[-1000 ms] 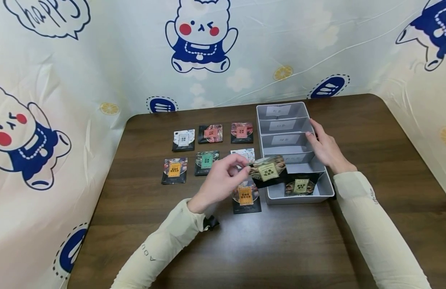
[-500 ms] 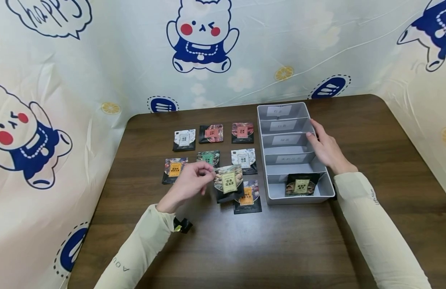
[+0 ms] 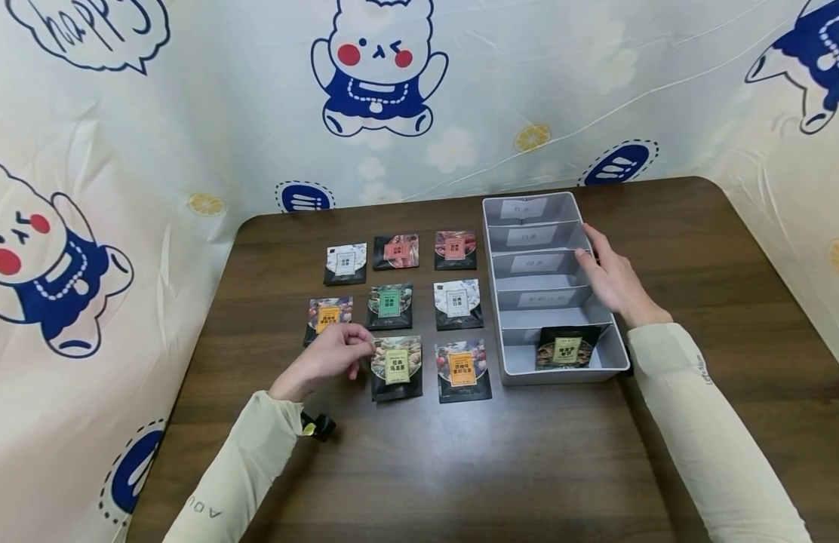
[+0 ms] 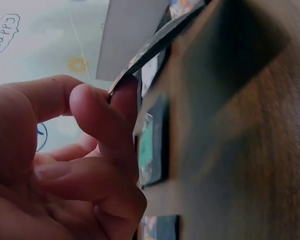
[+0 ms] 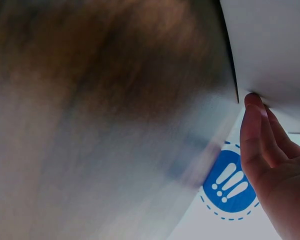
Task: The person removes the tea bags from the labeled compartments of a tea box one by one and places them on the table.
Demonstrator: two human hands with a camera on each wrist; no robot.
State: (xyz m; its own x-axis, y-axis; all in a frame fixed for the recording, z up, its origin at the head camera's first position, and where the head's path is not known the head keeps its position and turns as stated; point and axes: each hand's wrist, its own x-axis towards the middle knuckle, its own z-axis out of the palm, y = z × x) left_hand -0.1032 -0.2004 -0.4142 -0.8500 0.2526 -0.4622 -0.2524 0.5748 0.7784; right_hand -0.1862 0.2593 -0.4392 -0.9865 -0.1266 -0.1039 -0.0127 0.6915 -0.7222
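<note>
My left hand (image 3: 327, 356) pinches a tea sachet (image 3: 396, 368) with a yellow-green label by its upper left edge. In the left wrist view, thumb and forefinger hold the edge of this sachet (image 4: 152, 47), which stands tilted over the table. At the right, my right hand (image 3: 618, 280) grips the right wall of a grey divided box (image 3: 493, 317), thumb over the rim and fingers along the outside. The right wrist view shows those fingers (image 5: 255, 135) against the box's outer wall (image 5: 275, 50). Another yellow-green-labelled sachet (image 3: 567, 348) leans in the box's nearest compartment.
Left of the box lie several sachets in rows: an orange-labelled one (image 3: 462, 371), a green one (image 3: 390, 305), white ones such as this sachet (image 3: 458, 304), and red ones such as this sachet (image 3: 455, 249). Paper labels (image 3: 537, 262) mark the compartments. A printed cloth (image 3: 460, 90) hangs behind the table.
My left hand has carried the pinched sachet from beside the box leftward and down to the front row, left of an orange-labelled sachet. The right hand keeps its place on the box.
</note>
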